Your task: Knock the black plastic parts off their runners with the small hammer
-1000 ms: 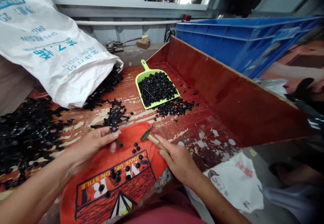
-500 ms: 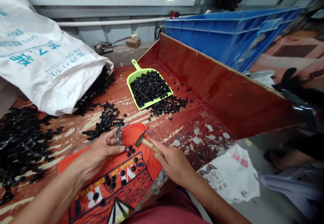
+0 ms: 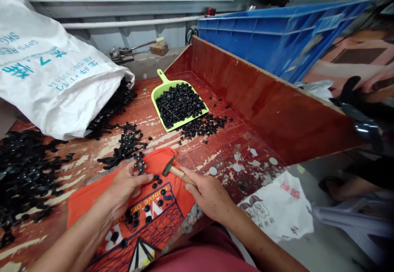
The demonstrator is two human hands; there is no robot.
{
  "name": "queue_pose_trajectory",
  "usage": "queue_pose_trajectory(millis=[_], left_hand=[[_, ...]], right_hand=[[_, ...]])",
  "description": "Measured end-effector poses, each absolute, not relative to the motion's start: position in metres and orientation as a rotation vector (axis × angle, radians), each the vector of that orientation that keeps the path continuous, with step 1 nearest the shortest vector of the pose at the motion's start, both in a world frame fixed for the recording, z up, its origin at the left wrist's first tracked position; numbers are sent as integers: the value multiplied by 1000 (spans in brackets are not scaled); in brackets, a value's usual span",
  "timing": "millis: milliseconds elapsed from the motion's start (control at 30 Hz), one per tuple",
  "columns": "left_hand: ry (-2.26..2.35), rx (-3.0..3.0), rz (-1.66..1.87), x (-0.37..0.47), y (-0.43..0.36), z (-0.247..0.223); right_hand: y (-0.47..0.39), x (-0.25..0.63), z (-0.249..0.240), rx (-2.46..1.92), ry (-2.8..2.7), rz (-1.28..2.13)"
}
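Observation:
My left hand pinches a small black linked part above the upper edge of an orange printed cloth. To its right, my right hand is closed round the wooden handle of a small hammer. The hammer's greenish metal head is over the cloth, apart from the black part. Several round black caps lie on the cloth, some just below my left fingertips. Loose black linked parts are piled on the red worn table beyond my left hand.
A green dustpan full of black caps sits mid-table, with more spilled beside it. On the left are a white sack and a large black pile. A red board and blue crate stand right. A person's foot shows far right.
The black part in my left hand has turned and tilted. The hammer stays in my right hand. The whole view has shifted slightly.

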State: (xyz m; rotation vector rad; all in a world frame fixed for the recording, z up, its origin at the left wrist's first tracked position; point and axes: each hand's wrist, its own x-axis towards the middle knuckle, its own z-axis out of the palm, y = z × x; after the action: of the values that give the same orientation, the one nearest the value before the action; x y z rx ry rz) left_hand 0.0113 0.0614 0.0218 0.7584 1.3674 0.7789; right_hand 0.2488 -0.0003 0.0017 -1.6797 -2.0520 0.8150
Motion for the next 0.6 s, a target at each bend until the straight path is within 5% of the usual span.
queue_pose_trajectory(millis=[600], left_hand=[[1422, 755, 859, 19, 57, 23]], right_hand=[[-1, 248, 1, -1663, -2057, 772]])
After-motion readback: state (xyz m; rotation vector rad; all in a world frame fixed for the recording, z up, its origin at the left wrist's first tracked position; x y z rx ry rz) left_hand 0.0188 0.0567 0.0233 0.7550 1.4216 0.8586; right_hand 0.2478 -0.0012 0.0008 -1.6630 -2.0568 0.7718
